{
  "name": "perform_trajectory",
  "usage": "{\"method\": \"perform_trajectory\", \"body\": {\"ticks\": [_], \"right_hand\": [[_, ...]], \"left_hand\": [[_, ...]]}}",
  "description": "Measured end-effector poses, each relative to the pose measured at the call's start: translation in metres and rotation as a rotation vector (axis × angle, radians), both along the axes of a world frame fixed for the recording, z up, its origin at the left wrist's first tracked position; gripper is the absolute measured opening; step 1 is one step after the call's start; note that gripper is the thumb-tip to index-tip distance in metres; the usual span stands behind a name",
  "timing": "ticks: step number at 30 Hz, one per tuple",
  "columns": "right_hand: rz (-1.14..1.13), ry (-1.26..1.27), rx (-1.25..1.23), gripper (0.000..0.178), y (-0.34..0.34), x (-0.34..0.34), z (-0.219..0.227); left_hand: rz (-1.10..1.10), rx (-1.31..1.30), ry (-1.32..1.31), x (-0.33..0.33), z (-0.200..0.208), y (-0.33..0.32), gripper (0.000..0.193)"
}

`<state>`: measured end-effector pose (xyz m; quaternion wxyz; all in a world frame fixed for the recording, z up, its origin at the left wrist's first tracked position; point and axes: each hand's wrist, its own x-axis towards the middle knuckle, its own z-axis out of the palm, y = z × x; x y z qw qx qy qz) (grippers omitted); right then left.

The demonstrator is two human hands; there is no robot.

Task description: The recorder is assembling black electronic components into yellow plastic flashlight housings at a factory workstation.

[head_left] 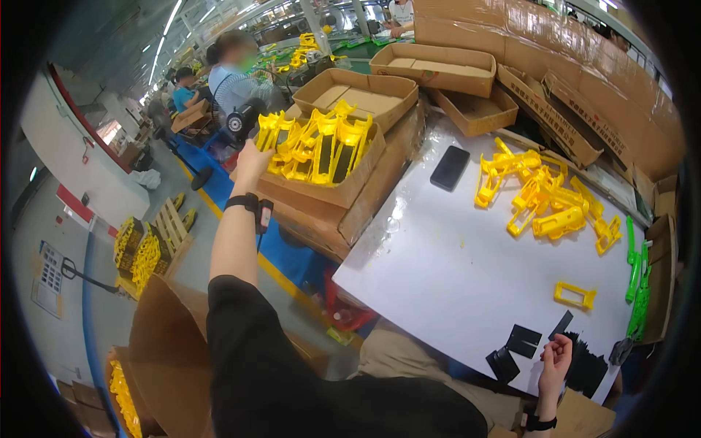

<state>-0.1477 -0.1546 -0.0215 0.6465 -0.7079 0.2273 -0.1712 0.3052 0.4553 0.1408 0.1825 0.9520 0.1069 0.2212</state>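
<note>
My left hand [253, 162] reaches out to the cardboard box at the upper left. Its fingers close on a yellow plastic frame [272, 131] at the box's left end, partly hidden by the hand. More yellow frames [321, 146] stand packed in that box, some with black pieces in them. At the lower right of the white table, my right hand [556, 361] has its fingers curled, with a thin black strip [562, 323] at the fingertips. Black flat pieces [523, 341] lie left of that hand, and a black pile [586, 369] right of it. A single yellow frame [575, 296] lies just beyond.
Loose yellow frames [544, 193] are heaped at the table's far side, near a black phone [450, 168]. Green parts [637, 285] line the right edge. Shallow cardboard trays [434, 67] stand behind. A person [235, 77] sits beyond the box; a pallet [173, 230] is on the floor.
</note>
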Motion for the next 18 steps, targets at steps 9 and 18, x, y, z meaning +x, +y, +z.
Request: {"method": "perform_trajectory", "body": {"ticks": [9,18], "right_hand": [[0.425,-0.046,-0.57,0.039,0.051,0.197,0.104],[0.69,-0.427,-1.079,0.063,0.214,0.499,0.121]], "left_hand": [[-0.16,-0.251,-0.485,0.011,-0.046,0.007,0.053],[0.011,-0.739,-0.518,-0.032,-0.102,-0.096,0.083]]}}
